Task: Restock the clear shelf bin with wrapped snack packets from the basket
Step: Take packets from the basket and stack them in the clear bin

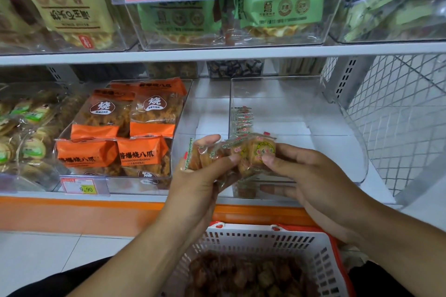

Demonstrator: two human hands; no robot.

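Left hand (198, 176) and right hand (311, 176) both pinch bunch of snack packets (241, 154), middle of frame, above basket (265, 243). Clear bin (313, 108) just behind, nearly bare. Keep bunch tidy, lower gently beside packets standing at bin's left wall.

Both forearms reach forward from the near edge, converging toward centre. Left hand (198, 176) palm-up, fingers curled, thumb pressed on top of what it grips. Right hand (306, 176) knuckles-up, thumb and fingertips pinching; lower fingers extended leftward.
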